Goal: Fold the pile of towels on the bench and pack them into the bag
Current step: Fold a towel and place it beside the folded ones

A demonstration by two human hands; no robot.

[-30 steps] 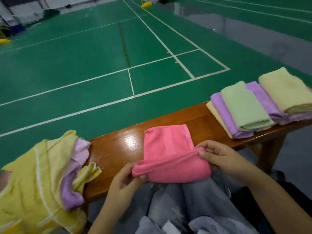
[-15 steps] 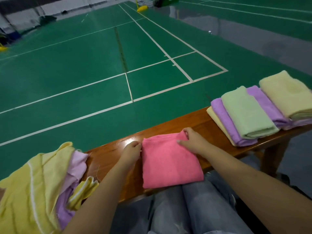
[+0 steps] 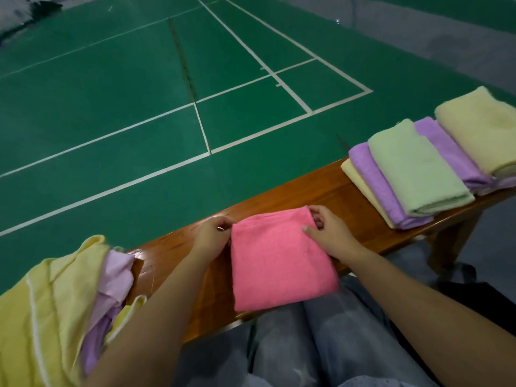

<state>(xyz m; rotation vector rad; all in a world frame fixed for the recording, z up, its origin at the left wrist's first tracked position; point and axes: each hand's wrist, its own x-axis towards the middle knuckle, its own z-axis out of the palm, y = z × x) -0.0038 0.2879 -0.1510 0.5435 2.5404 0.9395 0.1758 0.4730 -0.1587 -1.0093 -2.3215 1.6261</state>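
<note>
**Pink towel squared off on the counter, ready to join the folded row**

The counter (image 3: 321,185) carries your work in order: unfolded pile (image 3: 55,308) at your left, folded row (image 3: 418,174) at your right, so each towel travels one way. Between them lies the folded pink towel (image 3: 279,263), its near edge overhanging toward your lap. Your left hand (image 3: 213,233) pinches its far left corner, and your right hand (image 3: 326,233) grips the far right corner, fingers curled over the edge, likely to true the fold. No bag is in view.
</note>
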